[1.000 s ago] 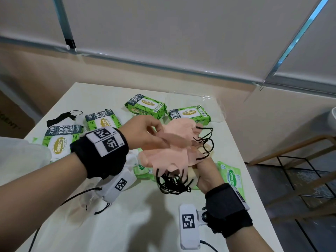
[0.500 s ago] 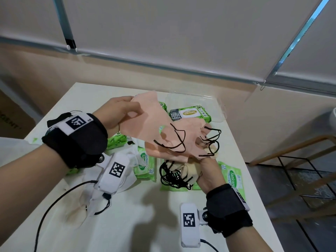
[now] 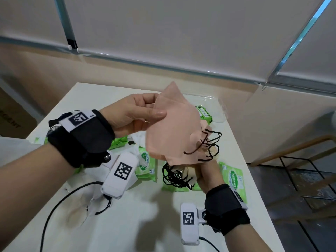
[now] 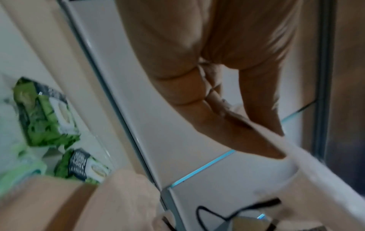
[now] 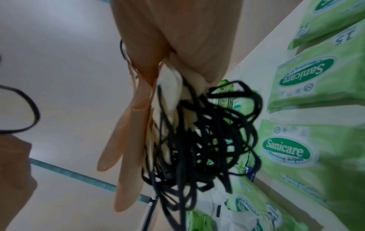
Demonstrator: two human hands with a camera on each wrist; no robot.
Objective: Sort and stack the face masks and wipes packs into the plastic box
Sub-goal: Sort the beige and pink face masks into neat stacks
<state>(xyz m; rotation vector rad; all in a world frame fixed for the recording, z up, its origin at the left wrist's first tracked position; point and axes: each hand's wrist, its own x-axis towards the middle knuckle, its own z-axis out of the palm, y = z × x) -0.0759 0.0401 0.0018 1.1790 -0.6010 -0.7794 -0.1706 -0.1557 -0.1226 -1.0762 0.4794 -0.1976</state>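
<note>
A peach face mask being pinched at its edge by the left hand above the table, a bunch of black-looped masks being gripped by the right hand, green wipes packs lying beneath

Masks held in the right hand, seen from the wrist

The hand grips a bunch of peach and cream masks; their black loops hang tangled below. Green wipes packs lie at the right on the desk.
</note>
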